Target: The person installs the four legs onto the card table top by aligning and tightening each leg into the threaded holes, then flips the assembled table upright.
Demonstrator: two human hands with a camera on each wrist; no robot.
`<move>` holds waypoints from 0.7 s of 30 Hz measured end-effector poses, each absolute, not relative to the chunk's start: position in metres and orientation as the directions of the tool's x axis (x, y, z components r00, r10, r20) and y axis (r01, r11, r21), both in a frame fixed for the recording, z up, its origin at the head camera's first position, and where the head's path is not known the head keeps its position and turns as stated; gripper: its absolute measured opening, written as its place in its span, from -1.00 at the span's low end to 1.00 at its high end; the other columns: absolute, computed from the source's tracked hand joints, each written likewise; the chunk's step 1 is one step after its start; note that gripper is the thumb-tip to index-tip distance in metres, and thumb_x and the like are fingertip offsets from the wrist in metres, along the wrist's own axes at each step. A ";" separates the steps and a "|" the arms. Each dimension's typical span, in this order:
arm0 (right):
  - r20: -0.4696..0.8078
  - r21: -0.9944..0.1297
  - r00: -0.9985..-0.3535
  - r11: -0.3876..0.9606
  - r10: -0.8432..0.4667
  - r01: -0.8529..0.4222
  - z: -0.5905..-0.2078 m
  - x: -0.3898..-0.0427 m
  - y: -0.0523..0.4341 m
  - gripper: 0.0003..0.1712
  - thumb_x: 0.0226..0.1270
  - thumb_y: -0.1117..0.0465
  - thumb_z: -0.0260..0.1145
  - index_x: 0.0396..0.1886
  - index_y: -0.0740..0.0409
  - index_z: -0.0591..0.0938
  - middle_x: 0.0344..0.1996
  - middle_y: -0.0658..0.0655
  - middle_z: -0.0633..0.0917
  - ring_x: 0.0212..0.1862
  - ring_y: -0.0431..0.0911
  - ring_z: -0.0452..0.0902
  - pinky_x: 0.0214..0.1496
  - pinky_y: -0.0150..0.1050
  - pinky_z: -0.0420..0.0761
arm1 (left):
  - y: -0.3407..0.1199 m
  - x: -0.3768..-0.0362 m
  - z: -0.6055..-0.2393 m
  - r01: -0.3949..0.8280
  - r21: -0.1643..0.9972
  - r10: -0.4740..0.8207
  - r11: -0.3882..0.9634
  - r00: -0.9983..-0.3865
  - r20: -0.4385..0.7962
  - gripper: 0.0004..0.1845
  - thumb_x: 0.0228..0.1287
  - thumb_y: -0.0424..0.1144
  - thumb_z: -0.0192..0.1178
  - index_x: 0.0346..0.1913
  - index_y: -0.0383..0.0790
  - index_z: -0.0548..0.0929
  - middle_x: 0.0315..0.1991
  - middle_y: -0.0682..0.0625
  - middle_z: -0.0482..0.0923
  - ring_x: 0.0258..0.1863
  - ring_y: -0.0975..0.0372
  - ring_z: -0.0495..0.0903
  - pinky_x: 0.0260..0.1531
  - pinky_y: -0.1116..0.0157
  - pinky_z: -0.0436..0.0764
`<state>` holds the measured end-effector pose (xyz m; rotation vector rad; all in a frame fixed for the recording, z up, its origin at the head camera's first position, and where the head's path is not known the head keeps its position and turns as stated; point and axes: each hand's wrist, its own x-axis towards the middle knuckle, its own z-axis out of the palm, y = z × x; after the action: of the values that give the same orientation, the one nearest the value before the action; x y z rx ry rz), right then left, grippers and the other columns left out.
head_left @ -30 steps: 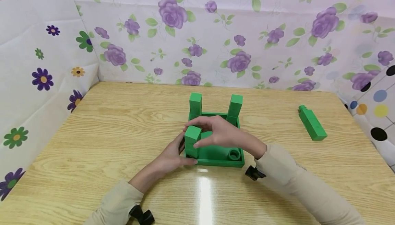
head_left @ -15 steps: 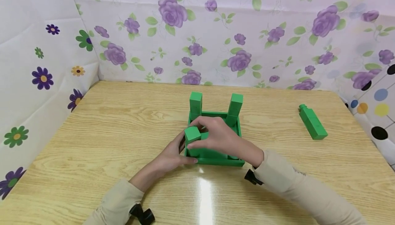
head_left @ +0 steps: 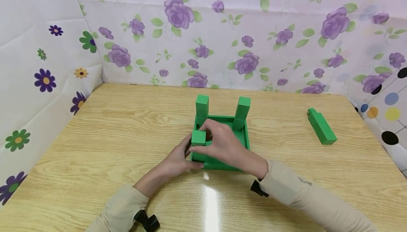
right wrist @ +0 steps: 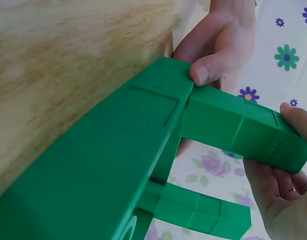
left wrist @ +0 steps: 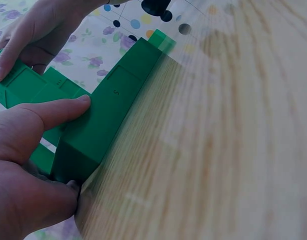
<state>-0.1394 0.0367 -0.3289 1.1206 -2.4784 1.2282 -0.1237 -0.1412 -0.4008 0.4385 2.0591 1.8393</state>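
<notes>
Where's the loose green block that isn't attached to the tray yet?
In the head view the loose green block lies on its side at the right of the wooden table, well clear of the green tray and both hands, near the dotted wall.

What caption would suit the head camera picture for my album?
Right hand grips a green post in a green tray while the left hand steadies its corner.

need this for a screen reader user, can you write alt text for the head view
Two hands work at a green square base on a wooden table: the right hand grips a green block standing at its near left corner, the left hand steadies that corner. Two more blocks stand at the far corners; a fourth lies apart at right.
</notes>
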 end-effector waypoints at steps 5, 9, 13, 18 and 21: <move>0.434 -0.606 -0.725 0.422 -0.535 -0.674 -0.330 -0.137 0.036 -0.54 -0.11 0.09 0.51 -0.24 0.16 0.53 -0.36 -0.05 0.57 -0.35 -0.26 0.51 -0.34 -0.35 0.54 | -0.141 -0.123 -0.401 0.004 0.993 0.449 0.122 -0.892 -0.052 0.04 -0.06 -0.39 0.38 0.38 0.24 -0.04 0.33 0.20 0.01 0.31 0.29 -0.02 0.22 0.13 0.04; 0.408 -0.617 -0.742 0.439 -0.532 -0.654 -0.331 -0.135 0.037 -0.39 -0.06 0.05 0.47 -0.02 0.23 0.50 -0.16 0.05 0.58 -0.19 -0.19 0.53 -0.24 -0.38 0.53 | -0.141 -0.122 -0.400 0.005 0.991 0.447 0.134 -0.893 -0.056 0.07 -0.05 -0.38 0.38 0.41 0.14 -0.10 0.35 0.19 -0.06 0.33 0.28 -0.09 0.24 0.13 -0.03; 0.334 -0.683 -0.736 0.388 -0.589 -0.620 -0.329 -0.139 0.043 -0.31 -0.04 0.03 0.46 0.09 0.18 0.46 -0.04 0.05 0.55 -0.04 -0.16 0.48 -0.09 -0.37 0.48 | -0.141 -0.122 -0.400 -0.008 0.993 0.449 0.120 -0.891 -0.061 0.08 -0.04 -0.40 0.37 0.42 0.10 -0.13 0.36 0.18 -0.08 0.32 0.31 -0.07 0.23 0.14 0.02; 0.184 -0.828 -0.666 0.251 -0.723 -0.500 -0.316 -0.149 0.055 -0.37 0.09 0.14 0.39 0.18 0.12 0.41 0.10 0.06 0.47 0.12 -0.17 0.36 0.09 -0.27 0.37 | -0.141 -0.122 -0.399 -0.023 0.992 0.440 0.125 -0.895 -0.076 0.09 -0.06 -0.42 0.38 0.40 0.15 -0.12 0.36 0.17 -0.08 0.32 0.32 -0.08 0.21 0.16 0.09; 0.112 -0.897 -0.589 0.174 -0.800 -0.406 -0.314 -0.159 0.061 -0.38 0.14 0.21 0.35 0.22 0.12 0.39 0.16 0.03 0.43 0.19 -0.18 0.28 0.15 -0.24 0.32 | -0.140 -0.121 -0.395 -0.034 0.990 0.438 0.137 -0.894 -0.092 0.08 -0.06 -0.43 0.37 0.41 0.08 -0.13 0.38 0.11 -0.11 0.34 0.26 -0.11 0.21 0.14 0.08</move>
<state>-0.1593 0.0609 -0.3136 1.4720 -2.6726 1.7951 -0.1211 -0.1401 -0.3949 0.3898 2.0621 1.8104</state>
